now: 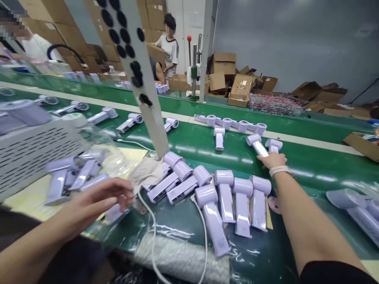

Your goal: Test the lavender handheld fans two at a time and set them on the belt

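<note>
My right hand (272,159) reaches far out over the green conveyor belt. Its fingers close on the lower handle of a lavender hair-dryer-shaped device (254,139) with a barrel head. A similar lavender device (274,143) lies against the same hand, its handle partly hidden. My left hand (114,193) hovers at the near left, fingers loosely curved and apart, holding nothing visible. Beyond its fingertips lies a row of lavender devices (182,170), handles pointing toward me. Another group (242,187) lies on the near table between my hands.
A perforated white post (142,79) rises between table and belt. White cables (154,228) cross the table above bubble wrap (183,256). A slatted white basket (38,154) stands left; more devices (346,199) lie right. Several people (170,51) and cardboard boxes (223,63) are beyond the belt.
</note>
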Available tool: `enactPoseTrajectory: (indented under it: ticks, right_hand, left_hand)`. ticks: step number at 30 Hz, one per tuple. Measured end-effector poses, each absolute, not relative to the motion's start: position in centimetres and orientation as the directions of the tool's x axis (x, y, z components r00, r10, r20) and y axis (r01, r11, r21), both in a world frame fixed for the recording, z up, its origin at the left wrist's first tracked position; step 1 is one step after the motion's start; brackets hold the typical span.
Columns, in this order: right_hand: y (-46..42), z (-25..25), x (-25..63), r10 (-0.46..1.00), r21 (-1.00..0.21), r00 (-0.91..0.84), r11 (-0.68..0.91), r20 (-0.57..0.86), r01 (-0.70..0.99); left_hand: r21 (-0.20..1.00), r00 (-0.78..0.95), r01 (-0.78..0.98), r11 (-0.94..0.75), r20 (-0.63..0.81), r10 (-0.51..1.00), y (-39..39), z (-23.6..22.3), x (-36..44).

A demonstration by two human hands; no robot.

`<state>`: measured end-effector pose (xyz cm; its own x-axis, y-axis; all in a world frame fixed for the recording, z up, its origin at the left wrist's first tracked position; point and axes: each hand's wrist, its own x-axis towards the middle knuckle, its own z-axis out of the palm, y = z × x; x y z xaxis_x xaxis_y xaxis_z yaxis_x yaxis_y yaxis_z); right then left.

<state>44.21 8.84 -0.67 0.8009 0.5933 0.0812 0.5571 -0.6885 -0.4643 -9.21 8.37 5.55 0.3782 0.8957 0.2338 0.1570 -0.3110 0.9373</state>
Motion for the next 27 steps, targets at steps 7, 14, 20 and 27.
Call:
enactPoseTrajectory:
  ticks: [7, 14, 20, 27]
  right_hand:
    - [-0.1, 5.3, 33.7, 0.841, -0.645, 0.496, -0.259, 0.216, 0.719]
    - [-5.4, 2.7, 16.5, 0.794, -0.400, -0.181, 0.471, 0.580, 0.786]
    - [-1.3, 0.9, 16.4, 0.896, -0.395, -0.067, 0.259, 0.438, 0.882]
    - [-3.7, 1.2, 15.1, 0.925, -0.515, -0.169, 0.333, 0.339, 0.790]
  left_hand:
    - [0.997, 0.641, -0.072, -0.013, 0.056, 0.765, 3.7, 4.2, -2.2]
    - [0.806, 0.384, -0.560, 0.194, 0.045, 0.922, 1.4, 2.0, 1.3]
    - [0.905, 0.285, -0.417, 0.080, 0.047, 0.957, 2.2, 1.7, -6.1]
    - [0.850, 0.221, -0.523, -0.056, 0.199, 0.955, 2.0, 2.7, -6.7]
